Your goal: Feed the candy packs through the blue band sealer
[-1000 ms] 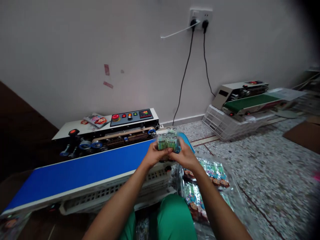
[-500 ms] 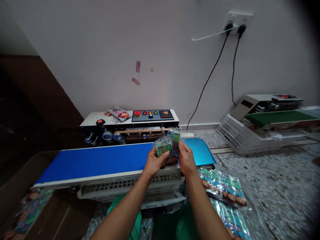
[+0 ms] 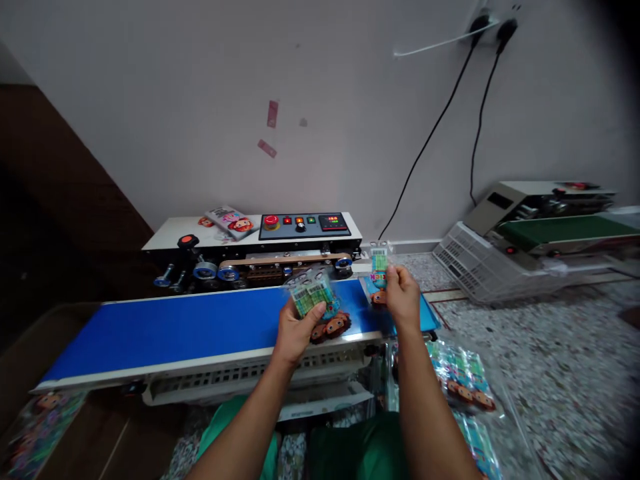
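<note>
Right hand [image 3: 403, 300] pinches one packet [image 3: 379, 275] over blue belt [image 3: 190, 327] right end, mid-frame; left hand [image 3: 295, 330] grips remaining stack [image 3: 314, 301]. Looks early: belt bare, more packets [image 3: 457, 380] lower right unfed

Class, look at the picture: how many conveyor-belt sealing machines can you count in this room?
2. One with a blue belt sits right in front of the person's hands; one with a green belt rests on a white crate by the wall, far right. Others may lie outside the picture.
</note>
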`<state>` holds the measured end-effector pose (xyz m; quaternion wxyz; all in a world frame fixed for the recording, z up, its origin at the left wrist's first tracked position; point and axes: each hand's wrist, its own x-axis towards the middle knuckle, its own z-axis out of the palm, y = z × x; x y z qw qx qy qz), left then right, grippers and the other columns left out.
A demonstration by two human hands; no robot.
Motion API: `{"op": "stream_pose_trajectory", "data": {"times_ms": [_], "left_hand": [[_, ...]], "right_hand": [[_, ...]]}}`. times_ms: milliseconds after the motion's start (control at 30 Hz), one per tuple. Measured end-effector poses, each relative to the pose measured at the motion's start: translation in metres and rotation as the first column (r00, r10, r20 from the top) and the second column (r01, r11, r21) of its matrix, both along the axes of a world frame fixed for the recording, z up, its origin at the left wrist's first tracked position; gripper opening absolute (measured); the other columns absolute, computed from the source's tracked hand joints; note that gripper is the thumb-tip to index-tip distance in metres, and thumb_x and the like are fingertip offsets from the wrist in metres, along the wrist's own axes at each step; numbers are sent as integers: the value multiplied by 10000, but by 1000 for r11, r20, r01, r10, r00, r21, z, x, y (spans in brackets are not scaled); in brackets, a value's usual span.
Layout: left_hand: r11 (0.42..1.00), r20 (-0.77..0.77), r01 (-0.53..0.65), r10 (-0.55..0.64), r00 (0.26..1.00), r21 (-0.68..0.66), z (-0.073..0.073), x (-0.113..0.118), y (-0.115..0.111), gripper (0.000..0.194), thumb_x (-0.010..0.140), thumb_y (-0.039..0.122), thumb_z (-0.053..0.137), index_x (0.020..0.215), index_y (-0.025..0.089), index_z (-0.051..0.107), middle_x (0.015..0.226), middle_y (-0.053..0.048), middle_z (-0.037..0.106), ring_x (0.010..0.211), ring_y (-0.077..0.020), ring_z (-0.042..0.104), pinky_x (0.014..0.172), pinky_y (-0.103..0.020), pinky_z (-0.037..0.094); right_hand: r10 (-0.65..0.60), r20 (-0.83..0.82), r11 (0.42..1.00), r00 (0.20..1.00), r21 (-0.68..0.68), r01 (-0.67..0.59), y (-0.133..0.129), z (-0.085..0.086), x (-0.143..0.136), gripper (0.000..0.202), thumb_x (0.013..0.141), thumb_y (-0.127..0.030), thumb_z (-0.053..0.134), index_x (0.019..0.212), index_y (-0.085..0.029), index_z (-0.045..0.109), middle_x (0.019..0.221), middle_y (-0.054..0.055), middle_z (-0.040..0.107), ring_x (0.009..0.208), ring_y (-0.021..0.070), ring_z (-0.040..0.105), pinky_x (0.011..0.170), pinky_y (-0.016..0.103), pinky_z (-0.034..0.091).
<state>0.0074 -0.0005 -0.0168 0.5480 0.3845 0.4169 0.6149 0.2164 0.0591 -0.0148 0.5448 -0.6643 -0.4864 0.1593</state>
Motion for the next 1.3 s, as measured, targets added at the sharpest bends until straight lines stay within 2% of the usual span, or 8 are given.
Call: {"op": "stream_pose_trajectory", "data": {"times_ms": [300, 467, 567, 633, 700, 800, 1033, 1300], "left_hand": [[999, -80, 20, -22, 997, -28, -3, 0, 2, 345, 690, 284, 734, 990, 145, 635, 940, -57, 720, 842, -193, 665, 787, -301, 504], [998, -59, 2, -5, 998, -60, -2, 0, 4, 353, 662, 288, 754, 964, 145, 640, 923, -54, 727, 821, -197, 673, 764, -292, 508], [998, -28, -4, 2, 1000, -65, 0, 0, 5, 381, 647, 294, 764, 971, 141, 635, 938, -62, 725, 830, -204, 672, 770, -299, 509], [999, -11, 4, -5, 1000, -54, 1, 1, 5, 399, 645, 295, 764, 992, 147, 635, 955, -60, 722, 843, -202, 668, 786, -302, 505], [999, -7, 16, -16, 1000, -41, 1, 1, 5, 399, 649, 293, 761, 1003, 156, 639, 964, -52, 720, 853, -195, 664, 801, -300, 499], [999, -35, 17, -18, 999, -31, 0, 2, 3, 374, 660, 293, 753, 990, 154, 643, 958, -50, 719, 847, -193, 662, 798, -298, 498], [997, -80, 82, -81, 993, 4, -2, 12, 0, 383, 698, 308, 721, 1037, 149, 643, 1029, -82, 705, 936, -226, 648, 842, -322, 489], [998, -3, 67, -67, 998, -17, -4, 13, 1, 422, 684, 319, 734, 1057, 149, 633, 1038, -85, 703, 945, -233, 647, 864, -346, 489]], "right_hand": [[74, 390, 948, 918, -313, 56, 13, -23, -1, 355, 895, -371, 368, 839, -161, 648, 737, 88, 659, 677, 180, 558, 592, 266, 309], [125, 385, 971, 914, -238, -33, 17, -19, -20, 362, 891, -389, 397, 928, -144, 660, 804, 118, 669, 762, 213, 580, 692, 307, 375], [204, 208, 979, 957, -75, -192, 3, -5, -36, 385, 862, -443, 470, 1068, -163, 638, 996, 119, 664, 921, 226, 576, 828, 355, 407], [429, -24, 902, 903, -36, -429, -12, 6, -46, 404, 870, -465, 466, 1133, -201, 622, 1103, 87, 648, 1013, 212, 568, 896, 363, 414], [631, -190, 764, 752, -16, -645, -24, 13, -53, 380, 883, -447, 464, 1144, -225, 628, 1155, 55, 637, 1078, 199, 557, 947, 365, 406], [713, -270, 677, 647, 28, -735, -32, 13, -57, 302, 859, -395, 532, 1070, -232, 674, 1095, 36, 670, 1040, 196, 587, 943, 376, 427], [553, -361, 828, 750, 146, -541, -30, -2, -50, 133, 722, -315, 706, 817, -227, 736, 905, 22, 721, 852, 184, 644, 825, 351, 492], [378, -504, 926, 777, 220, -308, -28, -11, -52, 230, 733, -377, 685, 877, -201, 716, 900, 37, 717, 862, 198, 640, 821, 376, 490]]}}
